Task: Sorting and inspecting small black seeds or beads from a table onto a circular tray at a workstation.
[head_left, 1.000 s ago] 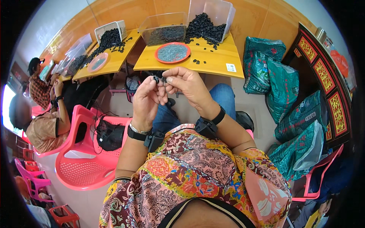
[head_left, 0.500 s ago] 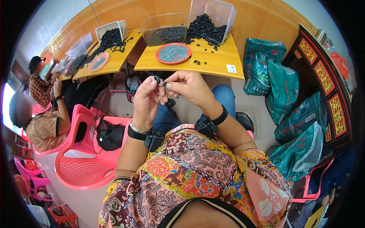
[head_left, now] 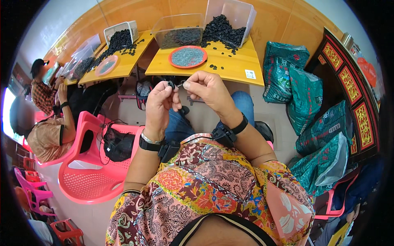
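Above my lap, my left hand (head_left: 159, 104) is closed on a small black plastic piece (head_left: 170, 85), gripped between thumb and fingers. Close beside it on the right, my right hand (head_left: 207, 92) pinches a thin metal pin (head_left: 180, 83), whose end points toward the black piece. Whether the pin touches the piece is too small to tell. Beyond my hands, a red plate (head_left: 188, 67) of small grey metal bits stands on the yellow table (head_left: 234, 74). Behind it, many black pieces (head_left: 221, 30) spill from a tipped clear bin (head_left: 244, 16).
A second clear bin (head_left: 176, 22) stands beside the tipped one. To my left are a pink chair (head_left: 90, 180) with a black bag (head_left: 117, 143) and two people at another table. Green sacks (head_left: 305, 94) line the right side, near a carved cabinet (head_left: 361, 119).
My right hand has moved slightly up and away from my left, and the thin metal pin now shows between them. My left hand keeps its hold on the black piece.
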{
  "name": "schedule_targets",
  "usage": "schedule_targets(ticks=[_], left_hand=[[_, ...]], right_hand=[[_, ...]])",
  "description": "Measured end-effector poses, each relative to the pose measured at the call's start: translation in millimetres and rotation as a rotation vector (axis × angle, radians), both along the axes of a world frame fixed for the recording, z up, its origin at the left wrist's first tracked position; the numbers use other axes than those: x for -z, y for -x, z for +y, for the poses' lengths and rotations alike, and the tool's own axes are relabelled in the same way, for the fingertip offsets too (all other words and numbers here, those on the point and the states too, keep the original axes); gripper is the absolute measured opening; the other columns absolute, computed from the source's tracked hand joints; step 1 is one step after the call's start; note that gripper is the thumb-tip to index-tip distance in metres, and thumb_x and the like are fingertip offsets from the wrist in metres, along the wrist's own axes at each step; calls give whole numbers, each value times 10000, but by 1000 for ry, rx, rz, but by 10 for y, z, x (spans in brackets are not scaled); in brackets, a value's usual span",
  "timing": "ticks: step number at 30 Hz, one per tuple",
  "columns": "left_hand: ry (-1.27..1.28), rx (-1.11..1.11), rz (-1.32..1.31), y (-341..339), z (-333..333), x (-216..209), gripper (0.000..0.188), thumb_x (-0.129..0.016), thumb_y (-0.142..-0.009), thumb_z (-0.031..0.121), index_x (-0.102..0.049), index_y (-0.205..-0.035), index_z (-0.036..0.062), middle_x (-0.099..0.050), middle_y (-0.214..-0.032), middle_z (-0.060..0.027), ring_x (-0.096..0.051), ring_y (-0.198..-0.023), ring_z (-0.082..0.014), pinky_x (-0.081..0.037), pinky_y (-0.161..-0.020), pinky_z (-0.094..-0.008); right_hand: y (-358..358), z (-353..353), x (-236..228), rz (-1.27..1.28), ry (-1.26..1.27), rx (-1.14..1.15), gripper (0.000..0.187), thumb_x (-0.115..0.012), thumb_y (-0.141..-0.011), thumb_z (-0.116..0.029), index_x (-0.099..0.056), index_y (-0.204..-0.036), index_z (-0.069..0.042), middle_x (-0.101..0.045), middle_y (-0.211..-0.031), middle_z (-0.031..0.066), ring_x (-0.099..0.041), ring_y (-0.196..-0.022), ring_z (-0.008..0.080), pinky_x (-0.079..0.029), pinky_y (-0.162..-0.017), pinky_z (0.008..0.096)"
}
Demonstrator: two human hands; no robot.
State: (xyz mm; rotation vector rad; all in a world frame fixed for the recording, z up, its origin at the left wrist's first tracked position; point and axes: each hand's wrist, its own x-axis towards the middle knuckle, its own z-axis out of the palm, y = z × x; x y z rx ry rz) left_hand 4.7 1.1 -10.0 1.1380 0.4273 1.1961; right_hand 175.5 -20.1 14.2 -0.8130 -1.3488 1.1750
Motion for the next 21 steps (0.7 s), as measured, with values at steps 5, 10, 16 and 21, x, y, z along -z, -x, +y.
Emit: schedule_targets(ticks=[5,10,16,21], left_hand=[[-65,-117,184,-46,-89,-46,218,-461,-911,237,-532,-873,35,-537,-666,-34,-524,-557,-122,-389,-512,-216],[-81,-155,213,-43,-96,-44,221,-458,-907,244,-538,-867,43,-541,-669,-22,-527,-557,-108,-389,-512,-212],[-99,-152,228,-38,-82,-25,223,-459,-908,253,-539,-871,48,-547,-676,-23,-533,-559,-108,-393,-514,-210],[-88,-145,227,-36,-89,-33,222,-462,-908,256,-538,-871,51,-543,-678,-20,-527,-566,-105,-392,-519,-211]], right_hand=[[29,57,100,-119,-140,177,96,-650,-826,-110,-623,-838,-19,-598,-717,-16,-531,-613,34,-443,-557,176],[44,51,109,-154,-155,175,90,-647,-824,-99,-617,-824,-15,-593,-709,-19,-527,-611,28,-441,-557,174],[65,40,111,-145,-153,190,89,-643,-824,-97,-618,-823,-12,-591,-699,-18,-525,-597,29,-434,-545,174],[88,47,134,-113,-148,180,89,-640,-824,-96,-620,-827,-9,-592,-698,-14,-522,-590,32,-430,-534,175]])
